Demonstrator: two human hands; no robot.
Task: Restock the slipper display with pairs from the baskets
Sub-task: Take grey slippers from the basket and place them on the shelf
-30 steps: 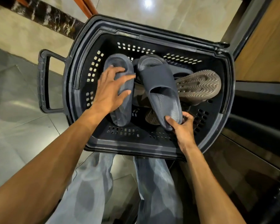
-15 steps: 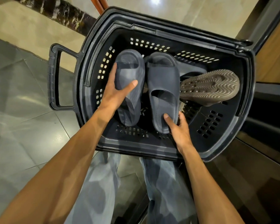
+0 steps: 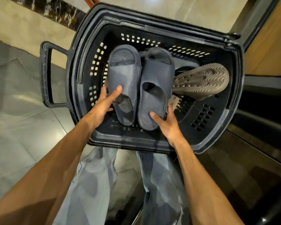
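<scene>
Lifting the pair out of the black perforated plastic basket [image 3: 235, 88] is, in our judgement, the step in hand. We find the left hand [image 3: 102, 104] gripping one dark-blue moulded foam slipper [image 3: 123, 73] at its 8 o'clock edge, thumb laid across the strap. The right hand [image 3: 167, 125] holds the matching dark-blue foam slipper [image 3: 157, 75] at its near end, 5 o'clock, thumb on top. The two slippers touch side by side over the basket's centre. We advise raising both level and together, clear of the brown ridged-sole slipper [image 3: 201, 80] lying sole-up at 3 o'clock. Not determinable: the fingers under each slipper and whatever lies beneath the pair. The display is out of view.
</scene>
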